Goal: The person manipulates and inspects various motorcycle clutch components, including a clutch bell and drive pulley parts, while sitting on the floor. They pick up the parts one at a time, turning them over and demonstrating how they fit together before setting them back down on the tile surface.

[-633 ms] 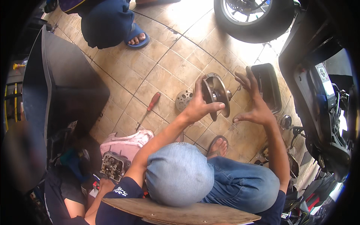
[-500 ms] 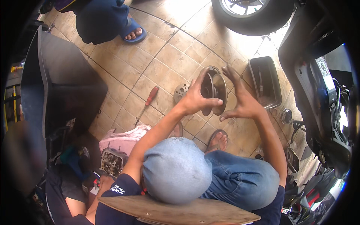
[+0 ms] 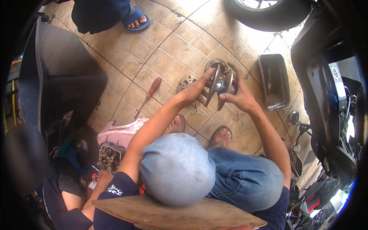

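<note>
A metal pulley (image 3: pixel 220 86), two discs on a shiny hub, is held in front of me above the tiled floor. My left hand (image 3: pixel 198 89) is closed around its left disc, the thumb at the upper edge and the other fingers partly hidden beneath. On the opposite side, my right hand (image 3: pixel 240 93) grips the right disc between thumb and fingers. The discs stand tilted, with the hub showing between them. Just behind lies a round metal part (image 3: pixel 215 61), partly covered by the pulley. A perforated metal disc (image 3: pixel 185 81) rests beside my left wrist.
A red-handled screwdriver (image 3: pixel 154 87) lies left. A black tray (image 3: pixel 283 104) is at right, near a motorcycle (image 3: pixel 312 76). Left of my knees are a pink panel (image 3: pixel 119 130) and an engine part (image 3: pixel 110 154). Another person's sandalled foot (image 3: pixel 137 21) stands far left; someone's arm (image 3: pixel 96 188) is near left.
My right hand, spread beside the pulley before, has closed on its right disc. The pulley has turned, showing the hub between the discs.
</note>
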{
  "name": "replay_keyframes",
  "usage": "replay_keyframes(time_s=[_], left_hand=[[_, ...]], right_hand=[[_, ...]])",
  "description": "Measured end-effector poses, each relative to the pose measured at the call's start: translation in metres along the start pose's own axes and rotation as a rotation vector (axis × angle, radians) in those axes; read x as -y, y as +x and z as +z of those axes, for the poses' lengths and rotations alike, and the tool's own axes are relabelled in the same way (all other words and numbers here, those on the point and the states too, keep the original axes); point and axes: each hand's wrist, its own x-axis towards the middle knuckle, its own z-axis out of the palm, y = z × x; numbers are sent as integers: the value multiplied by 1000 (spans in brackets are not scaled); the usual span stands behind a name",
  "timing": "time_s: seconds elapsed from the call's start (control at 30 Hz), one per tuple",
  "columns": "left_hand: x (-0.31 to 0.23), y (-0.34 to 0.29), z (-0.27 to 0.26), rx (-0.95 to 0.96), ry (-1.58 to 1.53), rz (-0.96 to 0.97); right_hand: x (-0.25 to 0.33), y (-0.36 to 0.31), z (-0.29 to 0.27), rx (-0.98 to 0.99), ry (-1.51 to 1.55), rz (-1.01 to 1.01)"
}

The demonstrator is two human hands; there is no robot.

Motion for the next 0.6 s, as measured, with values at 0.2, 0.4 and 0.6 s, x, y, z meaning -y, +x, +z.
replay_keyframes(time_s=[0.2, 0.4, 0.6], left_hand=[[-2, -33, 28, -328, 371, 160], [-13, -57, 47, -264, 704, 501], [-16, -41, 59, -133, 835, 357]], right_hand=[[-28, 2, -18, -146, 472, 133], [-33, 4, -23, -197, 698, 190], [-26, 4, -14, -227, 754, 294]])
